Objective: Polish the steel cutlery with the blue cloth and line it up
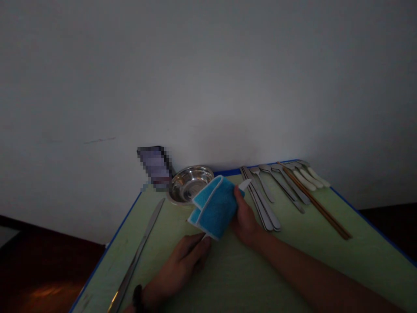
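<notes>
My left hand (pixel 192 254) is closed round the handle end of a table knife, low over the middle of the table. A blue cloth (pixel 216 208) with a pale edge is folded over the knife and hides most of it. Only the pale, pointed tip of the knife (pixel 246 184) sticks out at the upper right. My right hand (pixel 245 219) grips the cloth from the right side, pressing it round the blade. Another long knife (pixel 140 252) lies on the table to the left of my hands.
A steel bowl (pixel 192 184) stands behind the cloth, beside a phone (pixel 154 167) leaning at the wall. Rightward lie several knives (pixel 265 208), spoons (pixel 263 184), wooden chopsticks (pixel 321 208) and white-handled cutlery (pixel 309 177). The green tabletop (pixel 247 274) has blue edges.
</notes>
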The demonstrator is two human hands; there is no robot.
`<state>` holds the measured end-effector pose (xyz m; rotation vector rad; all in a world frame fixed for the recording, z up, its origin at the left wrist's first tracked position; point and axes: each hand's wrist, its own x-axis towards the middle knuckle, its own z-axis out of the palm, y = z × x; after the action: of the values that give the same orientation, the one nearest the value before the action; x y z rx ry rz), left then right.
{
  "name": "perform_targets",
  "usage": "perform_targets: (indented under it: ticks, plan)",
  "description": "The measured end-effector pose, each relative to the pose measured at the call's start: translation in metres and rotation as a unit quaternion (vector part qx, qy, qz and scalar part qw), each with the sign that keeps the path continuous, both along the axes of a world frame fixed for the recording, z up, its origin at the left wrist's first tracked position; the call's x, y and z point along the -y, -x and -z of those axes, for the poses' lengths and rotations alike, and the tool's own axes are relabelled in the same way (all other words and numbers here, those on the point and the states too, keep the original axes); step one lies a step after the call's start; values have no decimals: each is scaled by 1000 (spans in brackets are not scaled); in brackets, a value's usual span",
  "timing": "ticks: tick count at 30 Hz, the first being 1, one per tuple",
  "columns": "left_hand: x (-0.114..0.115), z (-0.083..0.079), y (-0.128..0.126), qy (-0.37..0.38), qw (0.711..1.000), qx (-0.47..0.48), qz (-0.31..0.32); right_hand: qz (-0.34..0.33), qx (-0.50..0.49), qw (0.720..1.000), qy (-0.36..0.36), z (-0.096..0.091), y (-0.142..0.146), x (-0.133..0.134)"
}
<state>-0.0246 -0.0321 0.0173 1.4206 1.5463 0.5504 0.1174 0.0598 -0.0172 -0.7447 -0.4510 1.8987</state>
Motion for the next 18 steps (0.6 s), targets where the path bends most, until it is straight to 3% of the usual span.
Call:
perform_targets:
  ticks: [4, 12, 18]
  plan:
    - [0, 4, 3, -14, 1000, 2, -15, -30, 24, 999, -24, -2, -1, -1]
    - [5, 4, 3, -82, 996, -12, 43, -24, 159, 984, -78, 5, -1, 4]
    - [4, 7, 4, -90, 993, -45, 57, -21, 167, 981, -93, 8, -1, 3]
